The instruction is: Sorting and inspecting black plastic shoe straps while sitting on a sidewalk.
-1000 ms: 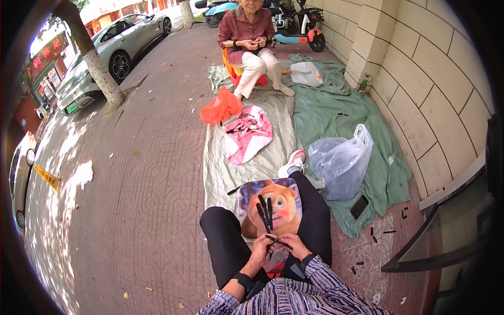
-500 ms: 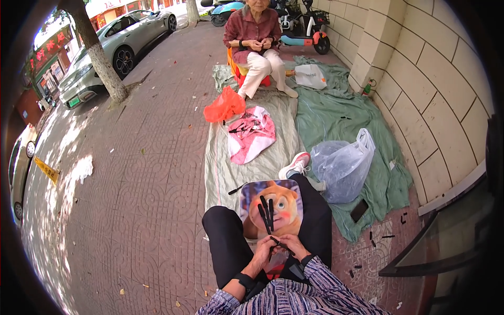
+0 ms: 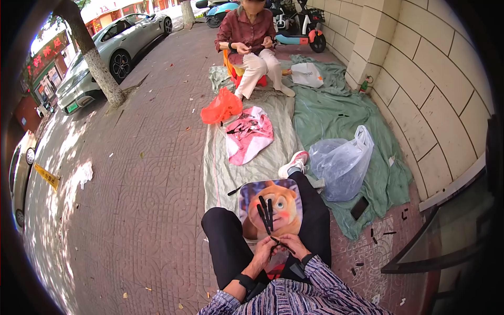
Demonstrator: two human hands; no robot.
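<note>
- Head view: I am looking down at both hands meeting over my lap. The left hand (image 3: 262,253) and the right hand (image 3: 295,245) are pinching a thin black strip (image 3: 279,242) between their fingertips; the fingers are pressed together around it, not spread.
- The strip is lying between the two hands, its long axis running roughly left to right with a slight tilt; both hands are touching it, so neither is nearer.
- Just beyond the hands, two more black strips (image 3: 265,212) are resting on a cartoon-printed board (image 3: 273,207) across my knees, their long axes pointing away from me, well within reach of the left hand.
- The board is serving as the surface; it is sitting on my black trousers, above a grey-green ground sheet (image 3: 220,173).
- Around me: a clear plastic bag (image 3: 341,163) to my right, a pink cloth (image 3: 249,134) with dark pieces ahead, an orange bag (image 3: 221,106), and another person (image 3: 251,42) sitting farther off on the brick pavement beside a tiled wall (image 3: 436,79).
</note>
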